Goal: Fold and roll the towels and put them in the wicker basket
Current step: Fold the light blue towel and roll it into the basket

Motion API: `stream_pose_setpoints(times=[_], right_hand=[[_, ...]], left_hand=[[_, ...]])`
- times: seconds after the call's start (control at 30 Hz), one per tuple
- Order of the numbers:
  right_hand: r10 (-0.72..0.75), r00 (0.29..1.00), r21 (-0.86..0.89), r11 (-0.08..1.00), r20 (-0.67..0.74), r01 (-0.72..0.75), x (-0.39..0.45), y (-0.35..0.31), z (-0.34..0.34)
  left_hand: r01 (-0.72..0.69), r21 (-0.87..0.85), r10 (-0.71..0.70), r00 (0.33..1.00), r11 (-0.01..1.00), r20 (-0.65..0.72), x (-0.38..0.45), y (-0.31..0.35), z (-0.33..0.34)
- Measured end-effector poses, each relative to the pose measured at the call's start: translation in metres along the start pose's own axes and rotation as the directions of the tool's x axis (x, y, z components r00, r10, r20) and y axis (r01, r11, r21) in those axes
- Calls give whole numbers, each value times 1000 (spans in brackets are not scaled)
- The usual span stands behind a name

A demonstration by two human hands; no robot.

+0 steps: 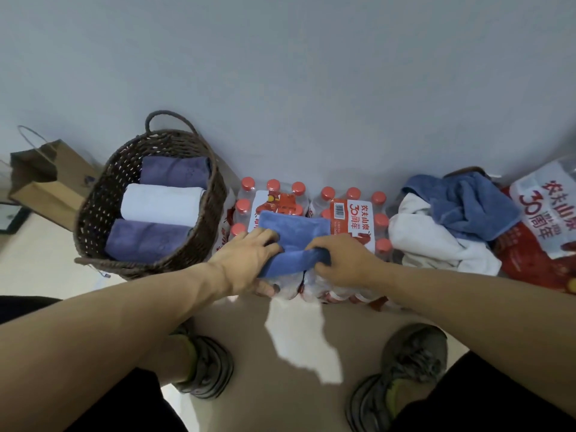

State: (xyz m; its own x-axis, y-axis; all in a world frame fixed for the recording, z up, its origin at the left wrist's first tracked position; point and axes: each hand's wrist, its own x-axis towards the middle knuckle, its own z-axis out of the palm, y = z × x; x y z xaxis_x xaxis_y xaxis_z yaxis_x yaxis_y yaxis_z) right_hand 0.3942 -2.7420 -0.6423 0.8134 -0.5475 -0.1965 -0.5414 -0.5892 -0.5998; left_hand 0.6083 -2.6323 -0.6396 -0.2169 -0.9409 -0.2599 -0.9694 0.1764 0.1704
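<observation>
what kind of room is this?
Likely a home or storeroom corner: shrink-wrapped packs of red-capped water bottles on pale floor against a bare wall, brown paper bag, dark woven wicker basket of rolled towels.

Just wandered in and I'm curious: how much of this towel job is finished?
Done: three rolled towels, two purple and one white, lie in the wicker basket. In hand: the left hand and right hand are rolling a blue towel on top of the water bottle packs. Left: a loose blue towel and white towel are heaped to the right, not yet folded.
</observation>
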Motion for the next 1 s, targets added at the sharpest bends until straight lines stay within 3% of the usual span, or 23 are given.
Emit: stream_pose_setpoints(times=[0.1,0.2,0.27,0.37,0.57,0.87,1.0], right_hand=[[181,974,251,957,-139,-143,5,3,-1],[327,919,420,882,-219,-213,10,9,-1],[383,904,473,843,-191,-257,11,13,-4],[407,913,563,759,-19,-327,13,17,-6],[537,842,348,781,49,-519,20,14,-2],[575,818,223,795,21,-564,27,1,-2],[592,806,168,793,13,-586,29,-9,-7]], left_hand=[[103,-255,-126,989,961,-76,5,-2,-8],[269,-466,-315,949,843,-22,14,-6,-19],[352,-526,-386,921,775,49,19,-10,-21],[475,-577,-496,858,664,135,23,-15,-17],[594,-509,-587,785,623,198,27,-21,-12],[669,-485,-597,735,563,322,28,-25,-11],[698,-565,-573,703,440,422,30,-25,-16]])
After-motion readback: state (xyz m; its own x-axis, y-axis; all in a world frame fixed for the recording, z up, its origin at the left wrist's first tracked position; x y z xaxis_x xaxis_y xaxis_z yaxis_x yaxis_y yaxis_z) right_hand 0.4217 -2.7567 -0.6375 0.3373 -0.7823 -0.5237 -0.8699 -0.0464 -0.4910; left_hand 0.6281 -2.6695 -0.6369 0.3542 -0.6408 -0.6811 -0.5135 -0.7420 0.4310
